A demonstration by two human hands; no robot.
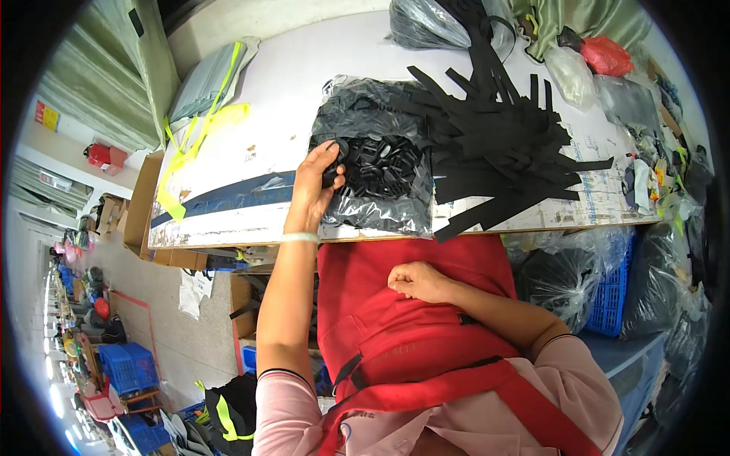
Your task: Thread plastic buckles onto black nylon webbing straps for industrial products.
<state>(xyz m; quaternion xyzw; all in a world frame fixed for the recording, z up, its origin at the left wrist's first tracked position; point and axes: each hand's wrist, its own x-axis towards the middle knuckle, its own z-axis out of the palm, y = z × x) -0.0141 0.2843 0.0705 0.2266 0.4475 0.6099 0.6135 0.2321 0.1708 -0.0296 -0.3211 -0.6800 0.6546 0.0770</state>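
Note:
My left hand (pixel 315 181) is closed round small black plastic pieces (pixel 332 175) at the left edge of an open clear plastic bag (pixel 380 213). In the bag lies a heap of black plastic buckles (pixel 378 167). My right hand (pixel 420 282) is closed in front of the red apron (pixel 418 330), below the table's edge; its curled fingers hide whatever may be in them. Right of the bag, a tangled pile of black webbing straps (pixel 502 148) covers part of the table, some ends touching the bag.
On the white table (pixel 281 83) lie a dark blue strip (pixel 243 194), yellow-green tape (pixel 199 144) and a grey folded bundle (pixel 205 83). Clear and red bags (pixel 606 55) crowd its far right. Below stands a blue crate (pixel 610 289); a cardboard box (pixel 144 209) is at the left.

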